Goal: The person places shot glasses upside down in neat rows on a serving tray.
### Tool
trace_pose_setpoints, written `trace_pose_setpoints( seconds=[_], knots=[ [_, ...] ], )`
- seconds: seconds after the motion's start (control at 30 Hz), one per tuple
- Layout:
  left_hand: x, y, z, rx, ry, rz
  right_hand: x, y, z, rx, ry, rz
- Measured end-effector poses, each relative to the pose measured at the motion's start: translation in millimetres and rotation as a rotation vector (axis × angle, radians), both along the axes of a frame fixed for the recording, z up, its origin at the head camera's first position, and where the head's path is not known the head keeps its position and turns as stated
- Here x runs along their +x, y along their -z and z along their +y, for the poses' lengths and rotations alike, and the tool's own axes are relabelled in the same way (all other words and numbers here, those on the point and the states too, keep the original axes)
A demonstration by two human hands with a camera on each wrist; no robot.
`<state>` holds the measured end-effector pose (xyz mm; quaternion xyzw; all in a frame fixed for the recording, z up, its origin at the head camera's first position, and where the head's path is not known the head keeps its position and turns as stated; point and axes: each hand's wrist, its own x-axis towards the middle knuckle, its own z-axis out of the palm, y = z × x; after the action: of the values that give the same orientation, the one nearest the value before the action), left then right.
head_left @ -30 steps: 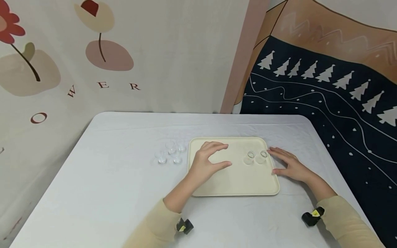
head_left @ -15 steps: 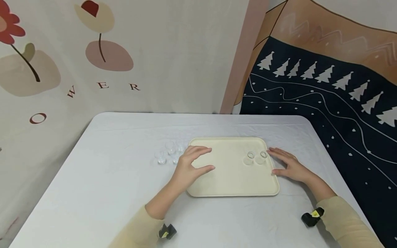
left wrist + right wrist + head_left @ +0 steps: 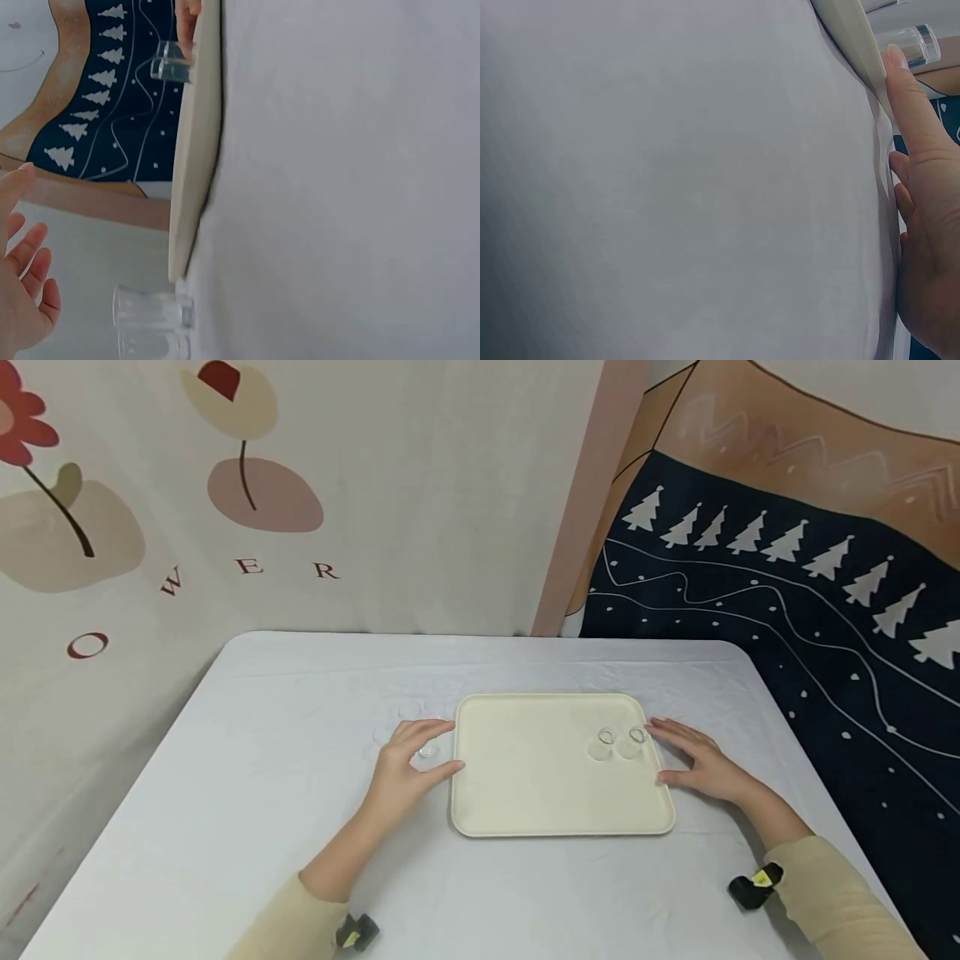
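You're apparently fetching clear cups (image 3: 146, 309): left hand (image 3: 401, 770) hovering half-spread near left edge of tray (image 3: 540, 802) (light pinch needed next), right hand (image 3: 703, 762) touching right edge, loosely spread, both empty.

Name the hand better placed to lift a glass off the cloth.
Left, probably: the left hand is open near the clear glasses on the cloth, while the right hand is at the right edge of the tray.
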<state>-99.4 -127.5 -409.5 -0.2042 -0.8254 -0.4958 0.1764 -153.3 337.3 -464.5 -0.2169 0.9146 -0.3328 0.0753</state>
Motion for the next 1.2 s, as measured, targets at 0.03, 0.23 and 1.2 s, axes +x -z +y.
trace_pose_setpoints(
  seconds=[0.03, 0.23, 1.2],
  knots=[
    [-0.3, 1.2, -4.0, -0.003, -0.009, 0.004, 0.1, 0.2, 0.1, 0.000, 0.000, 0.001],
    [-3.4, 7.7, -28.1, -0.010, -0.061, 0.033, 0.4, 1.0, 0.5, -0.003, -0.004, 0.003],
    [-25.1, 41.3, -97.2, -0.048, -0.145, -0.296, 0.2, 2.4, 2.0, 0.001, -0.015, 0.013]
  ],
)
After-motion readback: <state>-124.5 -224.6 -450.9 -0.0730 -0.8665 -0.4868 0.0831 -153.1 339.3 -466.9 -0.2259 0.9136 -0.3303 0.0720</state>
